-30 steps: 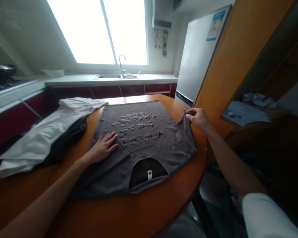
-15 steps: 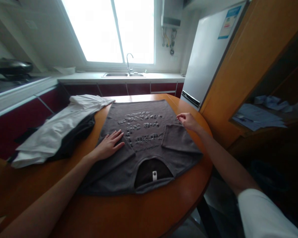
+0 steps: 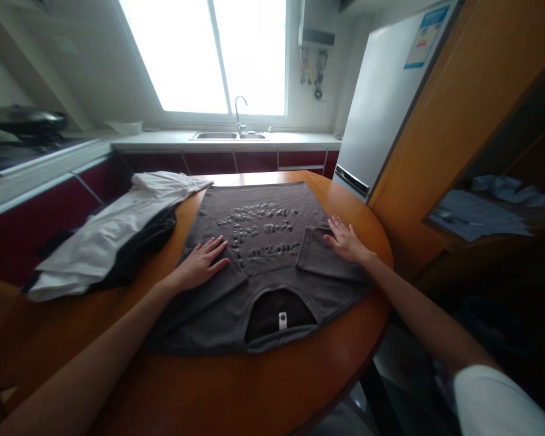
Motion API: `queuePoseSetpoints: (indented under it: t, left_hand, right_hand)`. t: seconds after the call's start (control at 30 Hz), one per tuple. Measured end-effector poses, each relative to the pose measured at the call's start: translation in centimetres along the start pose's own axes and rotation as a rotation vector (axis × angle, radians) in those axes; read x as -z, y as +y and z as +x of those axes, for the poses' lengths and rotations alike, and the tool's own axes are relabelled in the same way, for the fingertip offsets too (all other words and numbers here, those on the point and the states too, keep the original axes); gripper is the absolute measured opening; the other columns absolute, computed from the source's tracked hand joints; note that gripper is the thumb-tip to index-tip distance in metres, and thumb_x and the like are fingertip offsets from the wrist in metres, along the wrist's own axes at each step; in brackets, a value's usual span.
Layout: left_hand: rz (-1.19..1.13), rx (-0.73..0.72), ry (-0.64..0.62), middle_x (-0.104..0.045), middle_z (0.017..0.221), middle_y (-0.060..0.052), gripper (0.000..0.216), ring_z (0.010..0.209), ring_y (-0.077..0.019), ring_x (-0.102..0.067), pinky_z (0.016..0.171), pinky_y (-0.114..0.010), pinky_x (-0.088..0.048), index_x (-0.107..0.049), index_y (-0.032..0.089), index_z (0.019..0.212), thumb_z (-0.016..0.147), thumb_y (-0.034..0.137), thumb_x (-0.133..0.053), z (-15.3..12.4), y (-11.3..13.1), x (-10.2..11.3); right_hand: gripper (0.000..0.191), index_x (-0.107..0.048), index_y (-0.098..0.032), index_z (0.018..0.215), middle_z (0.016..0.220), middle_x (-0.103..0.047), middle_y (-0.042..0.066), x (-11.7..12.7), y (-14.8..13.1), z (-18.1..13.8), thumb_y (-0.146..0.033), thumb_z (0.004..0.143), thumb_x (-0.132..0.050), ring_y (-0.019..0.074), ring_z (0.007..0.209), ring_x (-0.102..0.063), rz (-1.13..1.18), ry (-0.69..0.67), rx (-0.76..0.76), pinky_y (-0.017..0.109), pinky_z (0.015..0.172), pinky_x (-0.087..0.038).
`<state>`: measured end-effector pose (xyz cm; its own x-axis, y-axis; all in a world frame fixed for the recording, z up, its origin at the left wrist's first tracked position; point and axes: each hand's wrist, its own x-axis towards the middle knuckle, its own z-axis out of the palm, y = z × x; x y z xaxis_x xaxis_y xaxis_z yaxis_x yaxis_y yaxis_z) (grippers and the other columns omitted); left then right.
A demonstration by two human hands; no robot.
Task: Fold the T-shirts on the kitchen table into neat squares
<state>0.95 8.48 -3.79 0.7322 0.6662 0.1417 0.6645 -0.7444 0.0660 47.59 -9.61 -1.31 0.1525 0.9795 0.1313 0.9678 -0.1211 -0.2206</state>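
A dark grey T-shirt [image 3: 258,254] with pale lettering lies spread on a round orange wooden table [image 3: 236,387], collar toward me. Both its sleeves are folded inward over the body. My left hand [image 3: 203,261] rests flat, fingers spread, on the folded left sleeve. My right hand [image 3: 345,241] lies flat with fingers stretched on the folded right sleeve [image 3: 320,257]. Neither hand holds anything.
A pile of white and black clothes [image 3: 106,236] lies on the table's left side. Behind are a counter with a sink and tap [image 3: 238,124], a bright window, a white fridge [image 3: 381,103] and an orange cabinet [image 3: 463,109] with papers on a shelf.
My right hand carried the right sleeve inward, laid it over the shirt, let go and now presses flat on it. My left hand stayed in place.
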Motion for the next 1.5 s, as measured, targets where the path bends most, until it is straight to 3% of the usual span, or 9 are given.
queuePoseSetpoints:
  t: [0.1,0.27,0.43,0.63,0.83,1.03,1.27,1.4,1.5]
  left_hand:
    - [-0.006,0.004,-0.011,-0.027,0.166,-0.008,0.071,0.153,-0.0312,-0.026,0.122,-0.053,-0.024,-0.037,0.024,0.158,0.100,0.064,-0.030,0.0,0.1,0.2]
    - [-0.033,0.010,-0.016,-0.025,0.166,-0.009,0.071,0.153,-0.0315,-0.025,0.122,-0.054,-0.023,-0.039,0.023,0.157,0.099,0.064,-0.032,-0.1,0.4,0.5]
    - [-0.041,0.029,-0.030,-0.026,0.166,-0.009,0.070,0.153,-0.0312,-0.024,0.122,-0.055,-0.022,-0.038,0.023,0.157,0.100,0.063,-0.032,-0.1,1.0,0.9]
    - [-0.051,0.032,-0.064,-0.022,0.167,-0.010,0.074,0.154,-0.0318,-0.020,0.123,-0.056,-0.019,-0.036,0.018,0.158,0.100,0.063,-0.029,-0.1,1.5,1.3]
    - [-0.054,0.029,-0.039,-0.022,0.167,-0.010,0.071,0.154,-0.0311,-0.021,0.123,-0.054,-0.019,-0.036,0.021,0.158,0.100,0.063,-0.031,-0.3,1.6,1.2]
    - [-0.059,0.034,-0.083,-0.020,0.167,-0.011,0.076,0.155,-0.0309,-0.018,0.124,-0.054,-0.017,-0.034,0.017,0.158,0.100,0.065,-0.027,-0.6,2.0,1.9]
    - [-0.075,0.028,-0.056,-0.021,0.167,-0.009,0.072,0.154,-0.0306,-0.019,0.124,-0.053,-0.017,-0.035,0.023,0.159,0.100,0.065,-0.030,-0.6,1.8,1.5]
    - [-0.075,0.036,-0.073,-0.019,0.168,-0.009,0.074,0.155,-0.0306,-0.017,0.124,-0.054,-0.016,-0.032,0.021,0.160,0.100,0.065,-0.029,-0.5,1.7,1.4]
    - [-0.070,0.040,-0.071,-0.021,0.167,-0.010,0.073,0.155,-0.0305,-0.018,0.124,-0.054,-0.017,-0.034,0.021,0.159,0.100,0.065,-0.029,-0.5,1.7,1.5]
  right_hand:
    - [0.076,-0.022,-0.018,0.162,0.169,-0.012,0.013,0.5,-1.3,-0.4,-0.064,0.102,-0.021,0.0266,0.156,-0.009,0.004,0.002,0.051,0.059,0.123,-0.011]
    - [0.070,-0.031,-0.015,0.159,0.167,-0.022,0.014,-0.7,-3.1,-2.1,-0.058,0.103,-0.027,0.0253,0.155,-0.016,-0.009,-0.045,0.103,0.053,0.124,-0.014]
    - [0.065,-0.036,-0.017,0.158,0.165,-0.028,0.013,-0.8,-2.5,-3.7,-0.052,0.104,-0.028,0.0239,0.154,-0.022,0.064,0.085,0.152,0.048,0.124,-0.020]
    - [0.065,-0.041,-0.014,0.155,0.165,-0.028,0.015,-0.1,-2.4,-4.8,-0.053,0.104,-0.030,0.0272,0.154,-0.021,0.004,-0.024,0.228,0.053,0.124,-0.017]
    - [0.065,-0.038,-0.012,0.156,0.164,-0.029,0.017,0.7,-6.8,-1.4,-0.050,0.104,-0.030,0.0284,0.154,-0.022,0.031,0.012,0.093,0.053,0.123,-0.019]
    - [0.070,-0.028,-0.006,0.158,0.166,-0.021,0.020,-2.6,-10.7,1.1,-0.051,0.104,-0.030,0.0297,0.155,-0.016,0.035,0.011,-0.111,0.056,0.123,-0.016]
    - [0.080,-0.022,-0.005,0.160,0.167,-0.015,0.020,-3.2,-9.5,1.2,-0.061,0.102,-0.019,0.0293,0.156,-0.011,0.059,0.096,-0.179,0.058,0.123,-0.011]
    - [0.081,-0.023,-0.003,0.159,0.167,-0.014,0.021,-3.2,-8.7,1.6,-0.061,0.102,-0.023,0.0317,0.156,-0.011,0.037,-0.009,-0.251,0.060,0.122,-0.009]
    - [0.084,-0.021,-0.003,0.160,0.167,-0.013,0.022,-3.5,-8.6,1.6,-0.063,0.101,-0.021,0.0317,0.156,-0.009,0.044,0.050,-0.233,0.060,0.122,-0.008]
